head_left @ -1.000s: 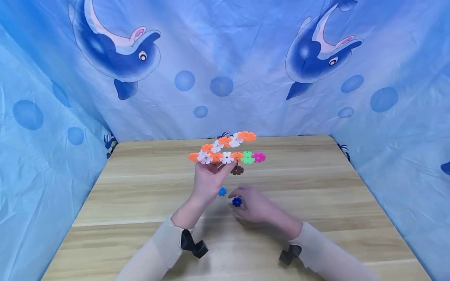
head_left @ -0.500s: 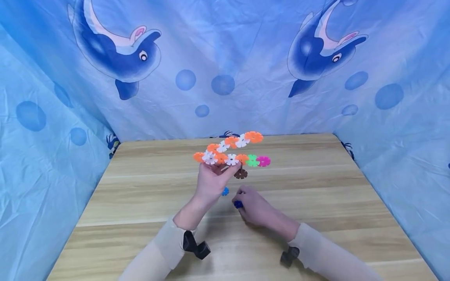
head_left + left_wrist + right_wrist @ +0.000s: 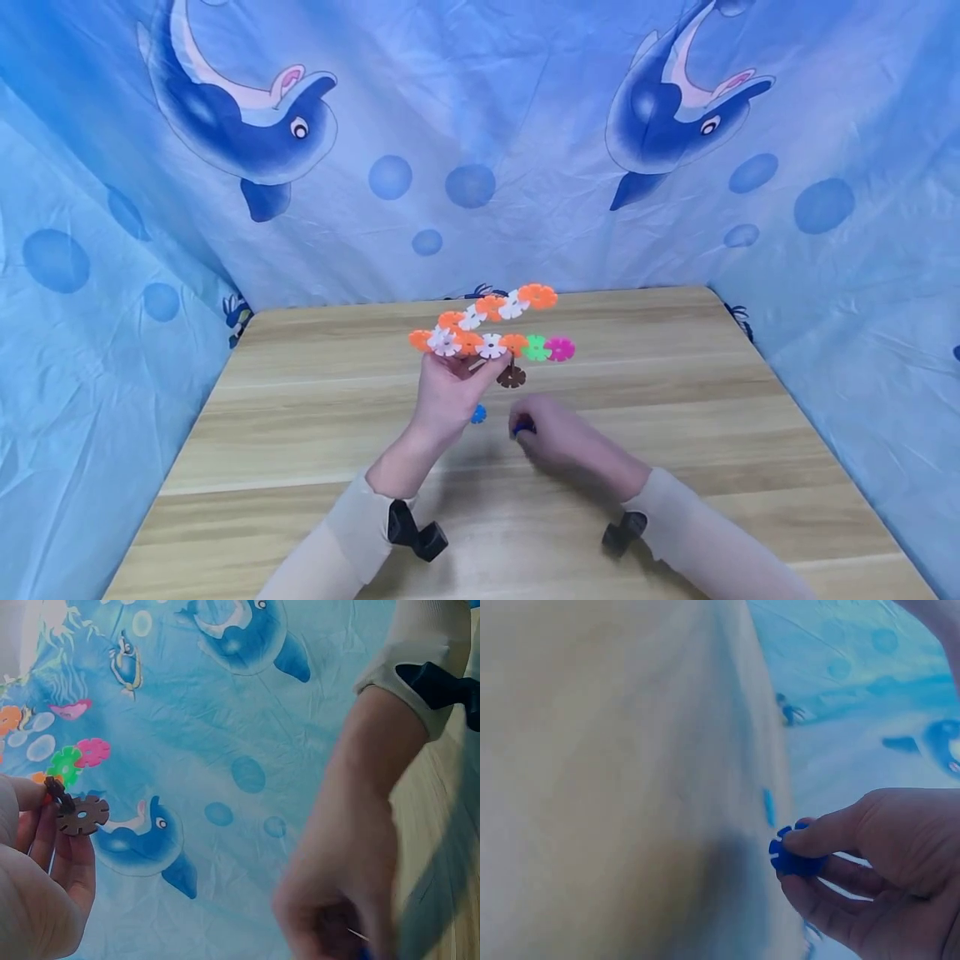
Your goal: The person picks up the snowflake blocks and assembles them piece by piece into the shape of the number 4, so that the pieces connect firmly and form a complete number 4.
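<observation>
Head view: the left hand [image 3: 450, 392] holds up a two-row snowflake-disc chain [image 3: 491, 329], largely built. At its 5 o'clock, the right hand [image 3: 558, 437] is low over the desk [image 3: 300, 417].

Left wrist view: a brown disc [image 3: 79, 814] hangs below the chain.

Right wrist view: fingers pinch a dark blue disc [image 3: 791, 855], not yet attached; a light blue disc [image 3: 478, 413] lies loose.

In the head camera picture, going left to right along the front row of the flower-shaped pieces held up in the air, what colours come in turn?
Orange piece → white piece → orange piece → white piece → orange piece → green piece → magenta piece. The left hand holds the row from below.
</observation>
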`<move>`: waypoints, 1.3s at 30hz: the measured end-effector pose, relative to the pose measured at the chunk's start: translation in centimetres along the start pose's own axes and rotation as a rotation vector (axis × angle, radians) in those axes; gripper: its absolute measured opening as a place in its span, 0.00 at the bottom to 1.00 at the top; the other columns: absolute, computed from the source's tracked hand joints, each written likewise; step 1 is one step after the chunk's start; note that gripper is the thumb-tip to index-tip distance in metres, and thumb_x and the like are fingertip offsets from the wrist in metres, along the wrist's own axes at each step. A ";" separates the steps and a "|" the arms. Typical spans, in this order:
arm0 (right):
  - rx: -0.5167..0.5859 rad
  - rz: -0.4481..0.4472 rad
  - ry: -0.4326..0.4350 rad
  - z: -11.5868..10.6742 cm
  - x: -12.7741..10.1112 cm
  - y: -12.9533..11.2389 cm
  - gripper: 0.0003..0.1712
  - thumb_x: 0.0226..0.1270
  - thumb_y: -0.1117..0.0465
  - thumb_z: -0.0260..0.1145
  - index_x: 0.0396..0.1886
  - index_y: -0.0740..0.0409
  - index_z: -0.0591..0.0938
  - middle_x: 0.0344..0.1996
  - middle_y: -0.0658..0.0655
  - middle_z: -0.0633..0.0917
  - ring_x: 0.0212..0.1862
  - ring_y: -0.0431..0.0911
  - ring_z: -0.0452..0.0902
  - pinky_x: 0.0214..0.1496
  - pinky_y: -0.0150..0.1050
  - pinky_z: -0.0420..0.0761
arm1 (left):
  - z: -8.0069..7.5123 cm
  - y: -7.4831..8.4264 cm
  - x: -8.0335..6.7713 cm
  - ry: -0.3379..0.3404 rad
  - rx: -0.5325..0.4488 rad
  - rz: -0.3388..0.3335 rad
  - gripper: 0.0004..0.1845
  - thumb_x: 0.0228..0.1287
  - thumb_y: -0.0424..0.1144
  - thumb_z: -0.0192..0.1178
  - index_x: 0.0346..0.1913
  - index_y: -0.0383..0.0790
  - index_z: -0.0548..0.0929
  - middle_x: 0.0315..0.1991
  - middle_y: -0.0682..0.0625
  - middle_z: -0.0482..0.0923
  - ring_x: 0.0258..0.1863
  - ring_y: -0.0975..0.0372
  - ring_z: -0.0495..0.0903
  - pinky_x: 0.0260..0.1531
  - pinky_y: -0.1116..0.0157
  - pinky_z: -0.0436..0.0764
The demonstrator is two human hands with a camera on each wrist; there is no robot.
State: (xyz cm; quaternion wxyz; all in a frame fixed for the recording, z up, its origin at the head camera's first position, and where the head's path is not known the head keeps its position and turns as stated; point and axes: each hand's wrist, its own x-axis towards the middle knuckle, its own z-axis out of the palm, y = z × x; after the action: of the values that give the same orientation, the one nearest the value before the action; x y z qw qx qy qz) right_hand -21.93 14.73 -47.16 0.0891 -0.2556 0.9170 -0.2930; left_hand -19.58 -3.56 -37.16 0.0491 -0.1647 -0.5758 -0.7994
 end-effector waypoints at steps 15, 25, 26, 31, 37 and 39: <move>0.608 -0.386 0.446 -14.0 -0.7 -3.2 0.06 0.64 0.73 0.67 0.41 0.69 0.82 0.35 0.45 0.90 0.35 0.40 0.89 0.25 0.30 0.84 | 0.0 0.4 0.6 -0.078 0.044 0.015 0.22 0.61 0.29 0.67 0.59 0.39 0.76 0.47 0.57 0.87 0.47 0.64 0.88 0.51 0.63 0.88; 0.637 -0.499 0.272 -14.4 -0.5 -5.5 0.08 0.68 0.74 0.62 0.45 0.70 0.83 0.39 0.51 0.90 0.40 0.47 0.89 0.35 0.36 0.88 | 0.2 0.0 0.5 -0.115 0.057 -0.034 0.21 0.63 0.27 0.64 0.59 0.36 0.77 0.45 0.60 0.87 0.48 0.66 0.88 0.50 0.65 0.88; 0.631 -0.496 0.270 -14.4 -0.5 -5.6 0.08 0.69 0.73 0.62 0.44 0.69 0.83 0.39 0.51 0.89 0.39 0.47 0.89 0.33 0.35 0.88 | 0.2 0.0 0.5 -0.113 0.059 -0.040 0.21 0.64 0.27 0.64 0.59 0.36 0.77 0.45 0.60 0.87 0.48 0.66 0.88 0.50 0.65 0.88; 0.603 -0.506 0.288 -14.5 -0.5 -5.7 0.07 0.68 0.73 0.63 0.42 0.71 0.83 0.39 0.45 0.90 0.38 0.44 0.88 0.26 0.32 0.83 | 0.3 0.0 0.7 -0.124 0.055 -0.058 0.18 0.64 0.28 0.64 0.56 0.31 0.77 0.41 0.60 0.88 0.44 0.66 0.88 0.50 0.65 0.88; 0.556 -0.586 0.240 -14.7 -0.4 -5.6 0.07 0.66 0.77 0.62 0.40 0.70 0.85 0.38 0.45 0.89 0.26 0.39 0.80 0.18 0.30 0.71 | 0.2 -0.2 0.7 -0.132 0.060 -0.067 0.13 0.63 0.27 0.63 0.49 0.24 0.79 0.34 0.61 0.88 0.39 0.67 0.89 0.43 0.68 0.89; 0.525 -0.607 0.226 -14.8 -0.3 -5.6 0.08 0.65 0.78 0.62 0.39 0.68 0.86 0.38 0.44 0.89 0.18 0.38 0.71 0.16 0.31 0.66 | 0.2 -0.4 0.6 -0.131 0.061 -0.062 0.13 0.63 0.27 0.63 0.49 0.23 0.80 0.34 0.61 0.89 0.40 0.67 0.88 0.43 0.68 0.88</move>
State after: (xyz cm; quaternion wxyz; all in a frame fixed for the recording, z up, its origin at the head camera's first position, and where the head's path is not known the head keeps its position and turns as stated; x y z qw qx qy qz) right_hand -23.99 18.26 -31.89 -0.0402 -0.4492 0.6982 -0.5560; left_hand -20.24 -3.21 -37.24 -0.0085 -0.1969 -0.6066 -0.7702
